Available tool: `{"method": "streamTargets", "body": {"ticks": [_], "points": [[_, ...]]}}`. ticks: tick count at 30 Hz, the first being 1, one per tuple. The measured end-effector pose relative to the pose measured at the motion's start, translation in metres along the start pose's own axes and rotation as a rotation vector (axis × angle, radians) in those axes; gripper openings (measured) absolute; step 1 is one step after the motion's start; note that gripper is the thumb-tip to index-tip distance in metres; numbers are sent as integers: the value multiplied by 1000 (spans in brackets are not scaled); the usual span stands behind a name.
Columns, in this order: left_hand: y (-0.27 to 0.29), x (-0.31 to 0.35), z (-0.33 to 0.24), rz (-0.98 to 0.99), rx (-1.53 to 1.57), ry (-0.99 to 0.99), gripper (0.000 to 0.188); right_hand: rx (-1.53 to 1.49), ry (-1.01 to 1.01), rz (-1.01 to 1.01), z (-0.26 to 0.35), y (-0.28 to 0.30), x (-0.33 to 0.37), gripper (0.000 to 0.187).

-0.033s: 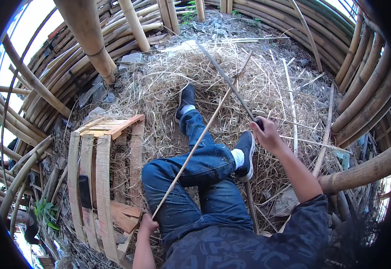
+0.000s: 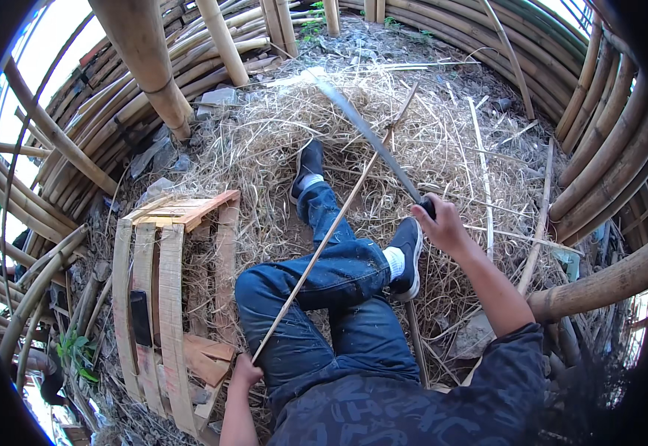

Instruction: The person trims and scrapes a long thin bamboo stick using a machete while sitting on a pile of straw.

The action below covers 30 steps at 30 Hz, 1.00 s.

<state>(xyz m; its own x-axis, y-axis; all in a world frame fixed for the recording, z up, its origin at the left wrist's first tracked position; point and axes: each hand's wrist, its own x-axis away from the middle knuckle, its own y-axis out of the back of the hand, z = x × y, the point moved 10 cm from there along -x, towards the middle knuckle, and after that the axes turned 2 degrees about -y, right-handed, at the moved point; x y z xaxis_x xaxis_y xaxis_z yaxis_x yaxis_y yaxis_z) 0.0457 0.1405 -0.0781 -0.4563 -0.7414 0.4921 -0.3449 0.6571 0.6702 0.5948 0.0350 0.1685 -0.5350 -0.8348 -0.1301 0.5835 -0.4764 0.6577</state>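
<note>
While the left hand (image 2: pixel 243 372) closes its fingers around the near end of a thin wooden stick (image 2: pixel 316 259), the right hand (image 2: pixel 444 227) wraps its fingers around the black handle of a long knife (image 2: pixel 374 140). The stick slants across the jeans (image 2: pixel 355 272) toward the upper right, its far end above dry shavings (image 2: pixel 257 163). The blade points up and left, crossing the stick's line nearer the right hand; whether they touch cannot be told.
</note>
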Motion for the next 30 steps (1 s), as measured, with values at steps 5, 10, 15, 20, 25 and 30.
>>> {"method": "streamTargets", "body": {"ticks": [5,10,15,20,25,30], "points": [[7,5,-14,-11,-10,24,19,601,298,-58,47,-2,16,41],[5,2,-8,43,-64,16,22,884,654,-155,76,-4,18,39],[4,-3,-20,38,-129,18,26,889,302,-491,27,79,-15,35],[5,-1,-6,30,-96,6,25,785,361,-286,33,38,-5,34],[20,13,-45,0,-37,-22,25,957,580,-393,46,28,-2,33],[7,2,-25,46,-103,19,22,649,-43,-560,-20,108,-36,37]]}}
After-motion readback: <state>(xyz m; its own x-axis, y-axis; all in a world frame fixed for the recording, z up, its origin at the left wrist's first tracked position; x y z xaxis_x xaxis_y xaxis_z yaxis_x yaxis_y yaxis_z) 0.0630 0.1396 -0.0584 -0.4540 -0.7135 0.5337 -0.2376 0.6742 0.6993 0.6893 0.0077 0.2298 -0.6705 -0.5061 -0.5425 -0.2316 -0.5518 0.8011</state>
